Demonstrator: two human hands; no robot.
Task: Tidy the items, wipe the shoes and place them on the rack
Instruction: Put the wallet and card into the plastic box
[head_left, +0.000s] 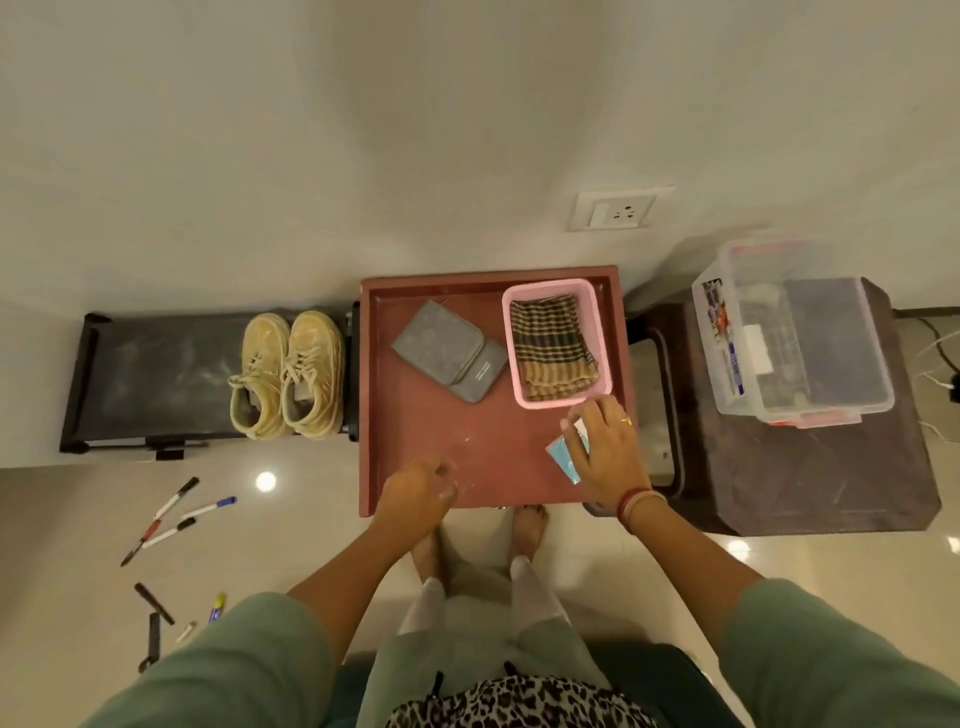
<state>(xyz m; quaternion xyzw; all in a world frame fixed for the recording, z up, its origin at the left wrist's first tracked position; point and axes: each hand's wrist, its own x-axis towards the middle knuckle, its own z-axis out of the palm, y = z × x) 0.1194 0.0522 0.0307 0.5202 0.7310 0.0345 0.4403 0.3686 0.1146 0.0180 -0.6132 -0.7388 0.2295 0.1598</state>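
A pair of beige lace-up shoes (288, 374) stands side by side on the right end of a low black rack (156, 379). On the reddish-brown table (441, 431) lie a grey wallet (449, 351) and a pink basket (556, 291) holding a folded checked cloth (550, 348). My right hand (605, 452) rests at the table's right front, its fingers closed on a small light-blue packet (563, 460). Over the table's front edge, my left hand (415, 488) has loosely curled fingers and nothing visible in it.
Several markers (171, 514) and pens lie scattered on the tiled floor at the left. A clear plastic storage box (795, 338) sits on a dark stool (810, 467) at the right. A wall socket (618, 210) is above the table. My bare feet stand below the table's front edge.
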